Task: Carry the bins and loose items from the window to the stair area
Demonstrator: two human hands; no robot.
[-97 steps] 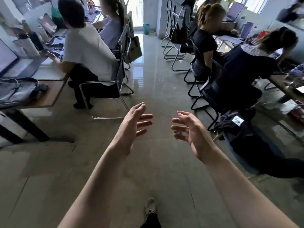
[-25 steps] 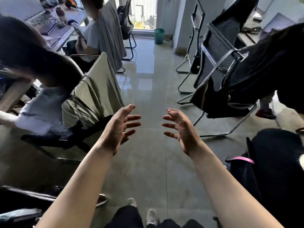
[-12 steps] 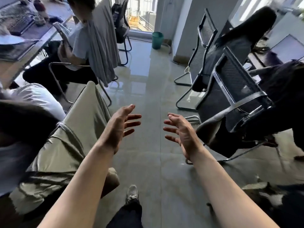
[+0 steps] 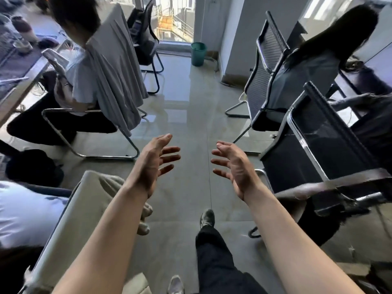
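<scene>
The floor runs as an aisle straight ahead to the window. The bin stands at the far end, before the window and just left of a pillar. Chairs line both sides. On the left, a far chair holds a person facing the desk, with a near chair behind it. On the right, two more stand one behind the other. The left hand and right hand are over the aisle, apart, with a foot below them

An office: people sit on cantilever mesh chairs at long desks flanking a polished tile aisle (a green wastebin stands by the window).
</scene>
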